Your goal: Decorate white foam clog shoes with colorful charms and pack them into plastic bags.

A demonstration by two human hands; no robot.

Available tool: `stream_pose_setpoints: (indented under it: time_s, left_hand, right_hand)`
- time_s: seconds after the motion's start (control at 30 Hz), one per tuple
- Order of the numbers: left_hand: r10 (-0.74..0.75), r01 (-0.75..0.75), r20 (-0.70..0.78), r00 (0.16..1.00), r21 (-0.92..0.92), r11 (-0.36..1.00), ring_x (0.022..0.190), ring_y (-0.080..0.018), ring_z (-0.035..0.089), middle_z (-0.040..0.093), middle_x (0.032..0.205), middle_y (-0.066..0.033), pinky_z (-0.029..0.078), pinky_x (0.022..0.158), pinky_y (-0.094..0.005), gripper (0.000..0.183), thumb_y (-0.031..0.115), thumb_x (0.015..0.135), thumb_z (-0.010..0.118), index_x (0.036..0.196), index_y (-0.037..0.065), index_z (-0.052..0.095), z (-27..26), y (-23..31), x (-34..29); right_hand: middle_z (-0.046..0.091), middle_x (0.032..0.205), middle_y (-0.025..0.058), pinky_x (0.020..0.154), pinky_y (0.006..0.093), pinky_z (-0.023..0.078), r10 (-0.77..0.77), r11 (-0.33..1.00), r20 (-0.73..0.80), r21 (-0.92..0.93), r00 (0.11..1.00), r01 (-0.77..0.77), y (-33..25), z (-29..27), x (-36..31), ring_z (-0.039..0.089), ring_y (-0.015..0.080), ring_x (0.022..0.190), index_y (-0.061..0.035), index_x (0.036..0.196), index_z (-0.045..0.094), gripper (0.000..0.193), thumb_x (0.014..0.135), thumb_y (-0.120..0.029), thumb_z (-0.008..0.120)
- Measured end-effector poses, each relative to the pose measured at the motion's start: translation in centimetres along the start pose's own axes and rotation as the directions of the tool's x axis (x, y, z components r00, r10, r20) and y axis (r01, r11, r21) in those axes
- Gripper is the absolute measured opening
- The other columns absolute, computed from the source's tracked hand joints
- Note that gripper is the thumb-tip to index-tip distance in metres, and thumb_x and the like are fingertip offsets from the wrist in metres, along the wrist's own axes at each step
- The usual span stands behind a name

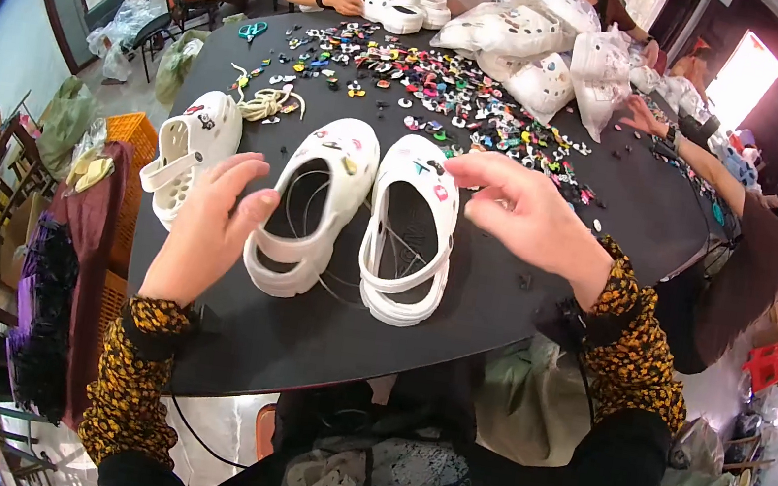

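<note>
Two white foam clogs stand side by side before me, toes pointing away, with small coloured charms on their tops. The left clog of the pair [316, 255] is nearest to my left hand [218, 224], whose thumb and fingers are apart with nothing between them. Beside the toe of the right clog [389, 170] is my right hand [532, 218], fingers bent but apart from the thumb, with nothing visible in it. Clear thin loops show inside both openings. A third white clog [216, 144], with dark and red charms, sits further left, partly behind my left hand.
Loose coloured charms [451, 83] spread over the dark table [294, 349]. A pale cord bundle [269, 105] lies at the left. Bagged white clogs [527, 39] are piled at the back. A person across handles white clogs [394, 9]; another person's hand [647, 116] reaches in from the right.
</note>
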State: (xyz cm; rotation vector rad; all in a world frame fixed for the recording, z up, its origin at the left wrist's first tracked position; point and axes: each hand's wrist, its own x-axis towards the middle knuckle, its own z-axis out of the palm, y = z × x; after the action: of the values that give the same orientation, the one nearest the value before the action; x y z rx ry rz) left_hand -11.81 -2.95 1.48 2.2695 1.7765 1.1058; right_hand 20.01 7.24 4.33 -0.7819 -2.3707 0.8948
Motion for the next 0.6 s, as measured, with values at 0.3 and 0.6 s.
stream_pose_setpoints:
  time_s: [0.3, 0.6]
  left_hand:
    - [-0.122, 0.137, 0.332, 0.936, -0.024, 0.990, 0.061, -0.0333, 0.058, 0.059, 0.063, -0.0193, 0.045, 0.058, -0.0398, 0.048, 0.040, 0.086, 0.063, 0.084, -0.008, 0.061, 2.9, 1.6, 4.2]
    - [-0.234, 0.161, 0.526, 0.818, 0.181, 0.970, 0.063, -0.0333, 0.060, 0.059, 0.066, -0.0228, 0.047, 0.062, -0.0418, 0.056, 0.047, 0.081, 0.066, 0.070, -0.007, 0.060, 6.1, 2.6, 6.6]
  right_hand:
    - [0.056, 0.118, 0.0139, 0.078, 0.0294, 0.051, 0.444, 0.789, 0.088, 0.433, 0.892, -0.435, 7.5, 4.8, -4.3, 0.060, 0.0178, 0.097, 0.0017, 0.138, 0.035, 0.052, 0.091, -0.010, 0.054]
    - [0.062, 0.105, 0.0099, 0.077, 0.0291, 0.050, 0.388, 0.522, 0.171, 0.769, 0.905, -0.369, 5.7, 8.4, -5.4, 0.060, 0.0155, 0.093, -0.0017, 0.137, 0.037, 0.049, 0.091, -0.012, 0.052]
